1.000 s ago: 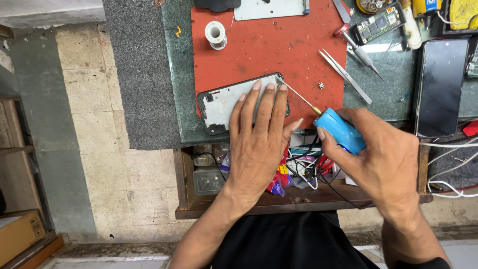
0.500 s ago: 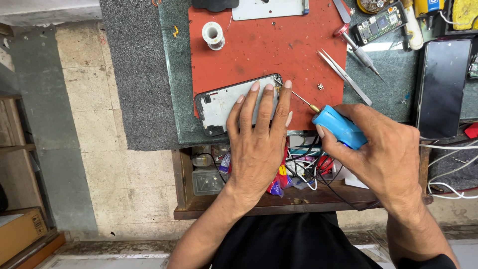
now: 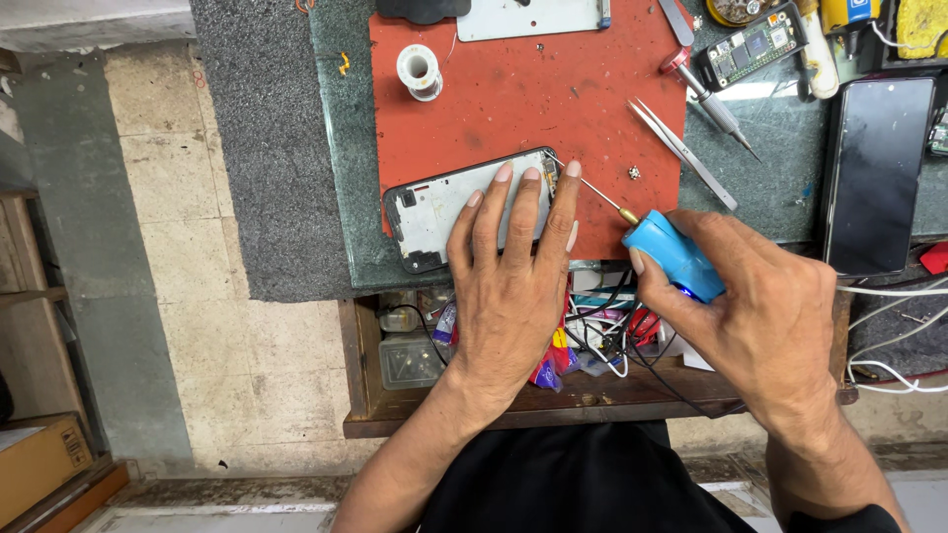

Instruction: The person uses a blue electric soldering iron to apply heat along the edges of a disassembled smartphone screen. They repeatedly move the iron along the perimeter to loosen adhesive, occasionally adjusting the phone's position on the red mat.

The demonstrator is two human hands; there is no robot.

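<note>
the opened phone frame [image 3: 449, 210] lies on the red mat's [image 3: 513, 109] near left edge, pinned by the left hand's [image 3: 513, 286] flat, spread fingers. the right hand [image 3: 755, 306] grips a blue electric screwdriver [image 3: 667, 252], its tip at the frame's far right corner; screw work looks unfinished, tweezers [image 3: 681, 148] lying unused.

At your far right lies a black rectangular phone [image 3: 877, 176] with a dark, glossy screen (unlit); a brown cardboard box [image 3: 39, 462] sits bottom left.
</note>
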